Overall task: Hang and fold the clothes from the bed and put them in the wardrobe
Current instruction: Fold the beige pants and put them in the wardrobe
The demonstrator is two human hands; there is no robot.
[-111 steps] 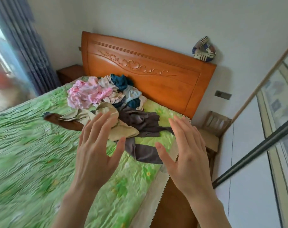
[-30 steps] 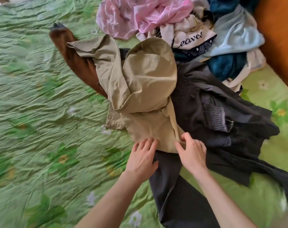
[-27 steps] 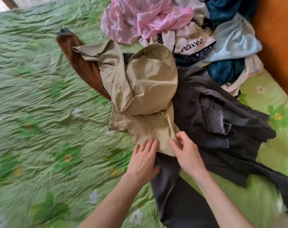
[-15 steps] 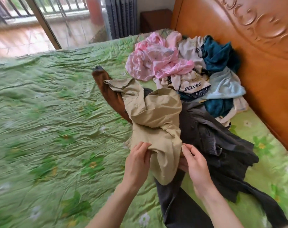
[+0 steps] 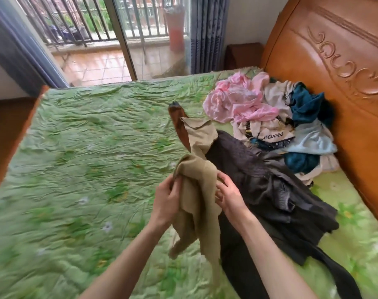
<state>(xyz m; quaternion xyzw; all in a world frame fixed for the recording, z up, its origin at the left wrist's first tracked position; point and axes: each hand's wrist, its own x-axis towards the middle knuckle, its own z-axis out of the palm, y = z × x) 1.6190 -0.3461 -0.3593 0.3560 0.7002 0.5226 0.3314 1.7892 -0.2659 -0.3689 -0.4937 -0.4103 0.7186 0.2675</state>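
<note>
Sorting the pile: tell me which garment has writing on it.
The cream garment printed "eaves", lying between the pink garment and the light blue one.

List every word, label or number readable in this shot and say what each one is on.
"eaves", dark script on the cream printed garment in the pile by the headboard; a fold hides whatever letter comes first.
No other text can be read: the khaki garment, dark garment and pink garment show none.

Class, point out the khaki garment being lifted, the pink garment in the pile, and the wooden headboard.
khaki garment (image 5: 202, 190), head view, on the bunched fabric between the hands.
pink garment (image 5: 233, 100), head view, on its crumpled middle.
wooden headboard (image 5: 334, 61), head view, on the carved panel.
</note>
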